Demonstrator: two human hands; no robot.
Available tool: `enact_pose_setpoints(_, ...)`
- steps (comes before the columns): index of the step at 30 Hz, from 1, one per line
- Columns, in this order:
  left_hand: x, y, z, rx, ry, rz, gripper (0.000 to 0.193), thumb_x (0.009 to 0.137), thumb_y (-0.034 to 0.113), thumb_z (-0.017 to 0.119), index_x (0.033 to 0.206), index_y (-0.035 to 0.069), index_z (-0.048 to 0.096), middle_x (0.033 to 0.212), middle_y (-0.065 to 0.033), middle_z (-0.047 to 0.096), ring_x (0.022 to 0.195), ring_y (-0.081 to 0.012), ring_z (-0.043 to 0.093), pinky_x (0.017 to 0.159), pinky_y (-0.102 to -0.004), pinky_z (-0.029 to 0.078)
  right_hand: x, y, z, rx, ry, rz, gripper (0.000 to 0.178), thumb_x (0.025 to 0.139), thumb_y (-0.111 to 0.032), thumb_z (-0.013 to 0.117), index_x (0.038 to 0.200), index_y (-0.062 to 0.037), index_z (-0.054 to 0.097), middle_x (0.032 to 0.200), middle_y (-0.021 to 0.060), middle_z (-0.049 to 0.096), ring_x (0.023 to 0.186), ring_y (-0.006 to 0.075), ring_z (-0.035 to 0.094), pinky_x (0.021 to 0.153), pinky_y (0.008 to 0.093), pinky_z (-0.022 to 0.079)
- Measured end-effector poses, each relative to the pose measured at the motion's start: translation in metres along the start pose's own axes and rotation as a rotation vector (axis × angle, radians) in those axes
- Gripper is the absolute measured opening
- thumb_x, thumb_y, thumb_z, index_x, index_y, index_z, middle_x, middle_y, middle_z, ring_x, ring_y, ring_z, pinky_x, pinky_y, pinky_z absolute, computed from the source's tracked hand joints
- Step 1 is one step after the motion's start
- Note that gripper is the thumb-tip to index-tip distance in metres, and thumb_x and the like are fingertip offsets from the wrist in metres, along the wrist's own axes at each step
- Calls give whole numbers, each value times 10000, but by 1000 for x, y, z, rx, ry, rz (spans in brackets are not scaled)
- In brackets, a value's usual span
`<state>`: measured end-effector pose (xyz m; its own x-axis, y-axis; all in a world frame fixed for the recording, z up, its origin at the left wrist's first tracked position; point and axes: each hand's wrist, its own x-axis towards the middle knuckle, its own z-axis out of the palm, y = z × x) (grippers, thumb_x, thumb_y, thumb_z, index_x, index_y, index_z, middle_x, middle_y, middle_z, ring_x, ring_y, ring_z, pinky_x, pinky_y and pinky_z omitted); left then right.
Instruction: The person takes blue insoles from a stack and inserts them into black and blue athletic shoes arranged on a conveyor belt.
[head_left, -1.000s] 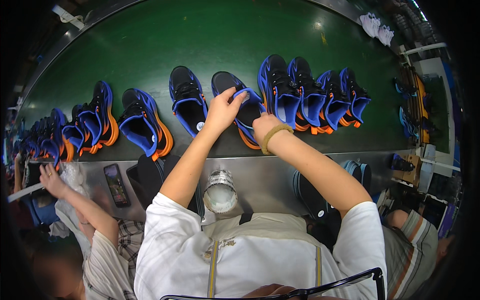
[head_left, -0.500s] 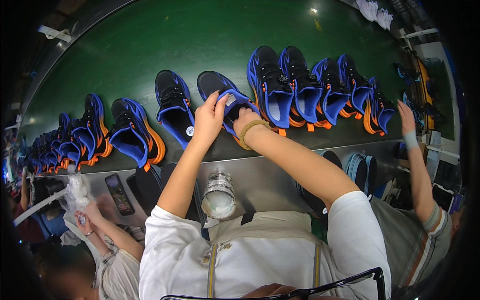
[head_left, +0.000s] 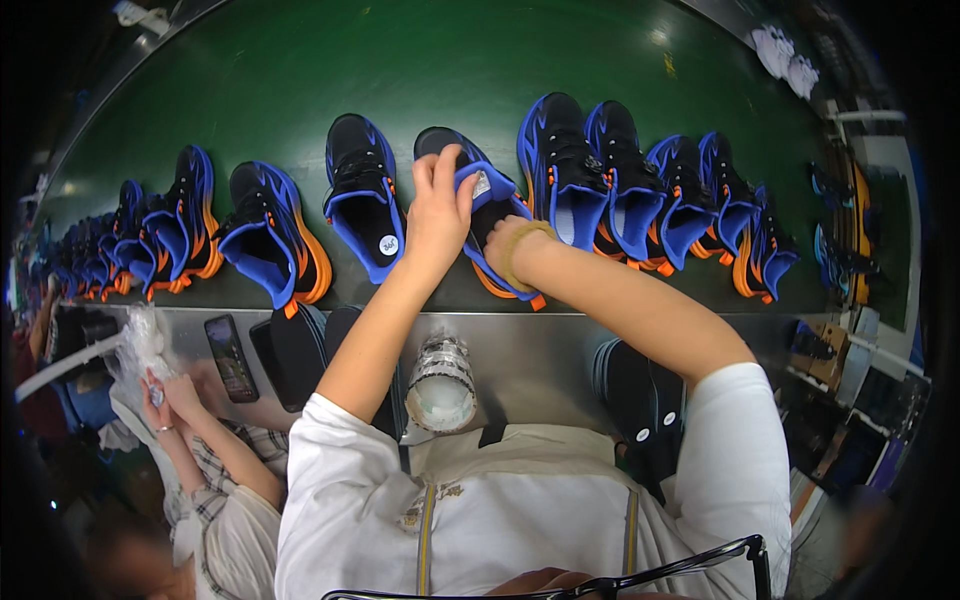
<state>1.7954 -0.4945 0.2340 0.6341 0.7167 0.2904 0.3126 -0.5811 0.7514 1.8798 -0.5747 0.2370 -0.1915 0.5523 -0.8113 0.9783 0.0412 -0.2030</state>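
In front of me lies a black and blue sneaker [head_left: 505, 192] with an orange sole, its toe pointing away and its opening toward me. My left hand [head_left: 437, 205] grips its upper beside the blue tongue, which bears a small white label; the fingers are bent over the front of the shoe. My right hand [head_left: 508, 243], a tan band at the wrist, reaches into the shoe opening, and its fingers are hidden inside. Left of it rests a matching sneaker [head_left: 362, 190] with a round white sticker on its insole.
More matching sneakers stand in rows to the right [head_left: 565, 160] and left [head_left: 270, 235] on the green belt [head_left: 450, 60]. On the metal ledge are a tape-wrapped cup [head_left: 440, 385], dark insoles [head_left: 640, 400] and a phone [head_left: 231, 358]. A co-worker's hands [head_left: 170, 395] hold something at left.
My left hand has shifted forward over the shoe's upper, and my right hand stays inside the opening. The co-worker's raised arm at right has gone from view. The whole view has shifted slightly.
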Motion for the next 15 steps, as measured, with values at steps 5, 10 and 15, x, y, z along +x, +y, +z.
enact_pose_setpoints(5, 8, -10, -4, 147, -263, 220, 336, 685, 39, 571, 994, 36, 439, 1032, -184, 424, 757, -337, 552, 620, -397, 465, -31, -12, -11, 167, -157, -7, 567, 774, -419, 277, 1007, 5, 574, 1045, 164, 552, 1039, 220, 489, 1045, 376, 22)
enact_pose_setpoints(10, 18, -6, -13, 83, -515, 111, 346, 669, 52, 629, 922, 3, 399, 939, -165, 453, 792, -339, 528, 648, -384, 435, -32, -25, 38, 271, 775, 20, 331, 732, -288, 467, 871, -10, 580, 906, 146, 554, 918, 254, 508, 956, 405, 242)
enact_pose_setpoints(15, 6, 0, -24, -206, -448, 78, 294, 675, 46, 640, 844, 0, 403, 780, -129, 429, 709, -307, 460, 628, -332, 401, -67, -49, 108, 451, 1339, 15, 247, 614, -55, 666, 844, -31, 580, 853, 82, 537, 801, 263, 520, 715, 347, 414)
